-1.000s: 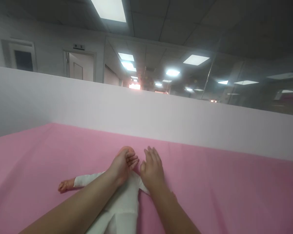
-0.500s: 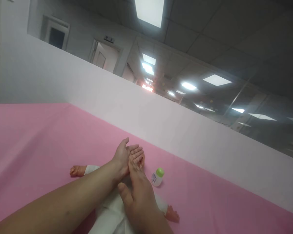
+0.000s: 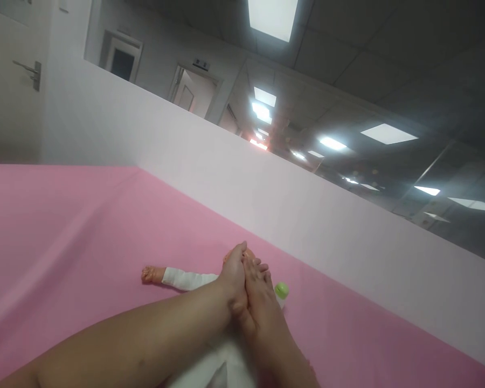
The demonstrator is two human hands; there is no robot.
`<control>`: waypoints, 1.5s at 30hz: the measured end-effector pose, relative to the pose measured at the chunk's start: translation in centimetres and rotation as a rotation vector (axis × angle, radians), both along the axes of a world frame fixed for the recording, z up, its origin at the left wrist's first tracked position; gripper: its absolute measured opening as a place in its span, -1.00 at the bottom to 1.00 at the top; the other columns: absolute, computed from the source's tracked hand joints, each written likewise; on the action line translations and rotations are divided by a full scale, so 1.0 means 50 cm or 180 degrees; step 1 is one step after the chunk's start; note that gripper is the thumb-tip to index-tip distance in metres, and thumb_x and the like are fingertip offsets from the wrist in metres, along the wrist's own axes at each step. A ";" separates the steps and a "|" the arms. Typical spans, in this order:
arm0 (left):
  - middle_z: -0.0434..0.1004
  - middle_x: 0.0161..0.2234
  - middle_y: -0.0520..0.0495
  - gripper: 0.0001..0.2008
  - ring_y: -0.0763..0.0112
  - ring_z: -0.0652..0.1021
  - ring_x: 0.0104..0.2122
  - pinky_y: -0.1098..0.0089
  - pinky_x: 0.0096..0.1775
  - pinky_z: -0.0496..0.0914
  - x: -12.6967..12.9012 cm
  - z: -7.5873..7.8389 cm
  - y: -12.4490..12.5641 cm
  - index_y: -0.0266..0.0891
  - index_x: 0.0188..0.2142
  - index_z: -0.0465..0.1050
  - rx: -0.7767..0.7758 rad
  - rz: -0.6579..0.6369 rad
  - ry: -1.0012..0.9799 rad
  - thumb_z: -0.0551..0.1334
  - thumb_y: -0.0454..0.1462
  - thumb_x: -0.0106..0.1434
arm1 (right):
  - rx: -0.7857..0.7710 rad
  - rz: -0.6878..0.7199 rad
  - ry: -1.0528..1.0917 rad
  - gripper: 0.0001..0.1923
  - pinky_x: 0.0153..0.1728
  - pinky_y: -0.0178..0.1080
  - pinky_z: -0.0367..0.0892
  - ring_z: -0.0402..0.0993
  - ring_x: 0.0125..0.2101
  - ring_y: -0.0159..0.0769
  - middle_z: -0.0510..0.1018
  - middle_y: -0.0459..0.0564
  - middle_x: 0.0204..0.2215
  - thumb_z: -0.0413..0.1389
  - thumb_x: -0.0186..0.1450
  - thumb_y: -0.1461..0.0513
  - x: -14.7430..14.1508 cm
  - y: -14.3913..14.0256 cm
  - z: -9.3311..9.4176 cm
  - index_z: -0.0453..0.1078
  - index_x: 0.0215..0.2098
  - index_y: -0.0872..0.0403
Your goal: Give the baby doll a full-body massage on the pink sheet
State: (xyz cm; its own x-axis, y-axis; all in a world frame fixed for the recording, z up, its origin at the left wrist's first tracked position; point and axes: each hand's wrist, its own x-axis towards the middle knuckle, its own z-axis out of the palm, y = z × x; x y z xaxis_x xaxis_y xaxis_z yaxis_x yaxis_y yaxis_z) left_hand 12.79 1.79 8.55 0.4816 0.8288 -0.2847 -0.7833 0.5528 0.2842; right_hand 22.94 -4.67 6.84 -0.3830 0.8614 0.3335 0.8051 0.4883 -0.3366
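My left hand [image 3: 233, 279] is turned palm up, its fingers stretched out and partly covered. Across that palm lies my right hand [image 3: 264, 310], with its fingers extended flat against it. Both are above a baby doll [image 3: 188, 279] in white clothing, lying on a pink cover. The doll's left-side arm sticks out past my forearm, and a bit of its head shows behind my fingers. Most of its body is hidden by my arms. Just right of my right fingers stands a small bottle with a green cap [image 3: 282, 290], its lower part partly hidden.
The pink cover [image 3: 84, 231] spreads over the table. A white partition [image 3: 267, 194] runs along its far edge, slanting down to the right. At the upper left is a door with a metal handle [image 3: 36, 75]. Ceiling lights show beyond.
The view has shifted, so everything sits further right. My right hand has slid along the left palm, and the two hands now press closer together. The bottle has become partly covered.
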 end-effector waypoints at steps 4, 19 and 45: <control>0.55 -0.21 -0.32 -0.46 0.18 0.62 -0.34 0.26 -0.34 0.55 -0.035 0.010 0.033 -0.37 -0.10 0.42 0.0194 0.0206 0.0243 0.10 0.11 0.36 | 0.0020 -0.0009 -0.0167 -0.15 0.40 0.27 -0.14 -0.16 0.44 0.09 0.03 0.11 0.45 0.05 0.42 -0.12 -0.004 -0.001 0.002 -0.13 0.50 0.03; 0.59 -0.19 -0.33 -0.52 0.16 0.65 -0.26 0.28 -0.20 0.55 -0.031 -0.004 0.015 -0.33 -0.20 0.46 0.0332 0.0082 0.0283 0.12 0.08 0.36 | -0.0258 0.0231 0.0380 -0.06 0.40 0.16 -0.08 -0.27 0.46 0.03 -0.14 0.10 0.48 0.07 0.40 -0.14 -0.034 -0.026 0.000 -0.28 0.51 0.03; 0.62 -0.17 -0.39 -0.43 0.12 0.67 -0.20 0.25 -0.15 0.57 -0.021 -0.012 0.007 -0.44 -0.08 0.48 0.0466 -0.0165 0.0274 0.10 0.09 0.36 | 0.0141 0.0171 0.0102 -0.02 0.40 0.21 -0.12 -0.29 0.46 0.09 -0.14 0.13 0.48 0.06 0.40 -0.17 -0.026 -0.006 -0.028 -0.32 0.52 0.06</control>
State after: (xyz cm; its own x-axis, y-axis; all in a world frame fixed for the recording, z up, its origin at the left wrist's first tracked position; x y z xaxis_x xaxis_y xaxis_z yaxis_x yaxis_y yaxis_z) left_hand 11.74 2.16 7.95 0.5038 0.8391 -0.2050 -0.7241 0.5397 0.4295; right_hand 21.66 -4.99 5.46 -0.4168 0.8241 0.3836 0.7666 0.5455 -0.3388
